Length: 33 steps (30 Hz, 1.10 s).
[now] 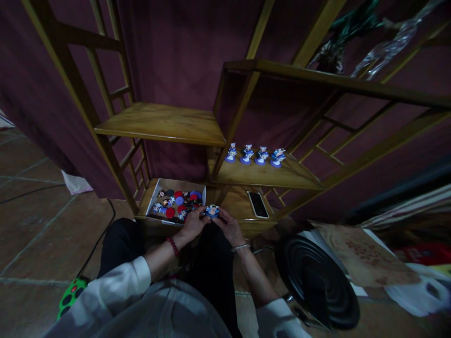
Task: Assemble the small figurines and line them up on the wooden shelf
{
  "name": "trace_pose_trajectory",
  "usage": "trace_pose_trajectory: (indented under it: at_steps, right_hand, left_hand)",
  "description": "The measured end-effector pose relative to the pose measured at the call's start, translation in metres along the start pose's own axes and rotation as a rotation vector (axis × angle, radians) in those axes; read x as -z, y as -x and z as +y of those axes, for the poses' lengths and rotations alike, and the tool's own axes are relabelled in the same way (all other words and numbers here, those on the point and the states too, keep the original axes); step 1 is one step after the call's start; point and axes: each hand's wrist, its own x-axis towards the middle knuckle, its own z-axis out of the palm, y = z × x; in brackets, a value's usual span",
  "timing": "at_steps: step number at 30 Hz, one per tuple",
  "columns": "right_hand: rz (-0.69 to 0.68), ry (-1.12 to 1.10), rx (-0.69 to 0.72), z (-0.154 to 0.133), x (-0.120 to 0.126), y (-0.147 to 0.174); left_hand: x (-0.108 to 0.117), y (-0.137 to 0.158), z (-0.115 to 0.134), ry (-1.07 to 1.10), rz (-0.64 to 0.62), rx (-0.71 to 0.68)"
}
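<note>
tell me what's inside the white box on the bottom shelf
The white box holds small figurines and red and blue round bases; the left hand covers its near right corner.

Both hands, the left hand (192, 224) and the right hand (229, 226), met around a small blue-based figurine (212, 211) just beside an open box (152, 197) of figurines (four more (255, 155) stood on the wooden shelf (282, 177)); a phone (258, 204) lay nearby.
</note>
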Motion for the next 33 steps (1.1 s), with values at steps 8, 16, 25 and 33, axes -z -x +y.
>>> trace_pose_trajectory:
  at_steps: [8, 16, 25, 33]
  right_hand:
    - [0.014, -0.012, 0.004, -0.010, 0.023, 0.006]
    - [0.016, -0.030, -0.002, -0.012, 0.047, 0.009]
    - [0.041, -0.137, -0.027, -0.023, 0.059, 0.012]
    - [0.078, -0.116, -0.029, -0.034, 0.072, 0.014]
  left_hand:
    - [-0.021, -0.006, 0.006, -0.179, -0.017, -0.077]
    - [-0.038, -0.009, 0.015, -0.353, -0.049, -0.116]
    - [-0.053, -0.011, 0.028, -0.400, -0.087, -0.121]
    - [-0.068, -0.021, 0.021, -0.349, -0.114, -0.220]
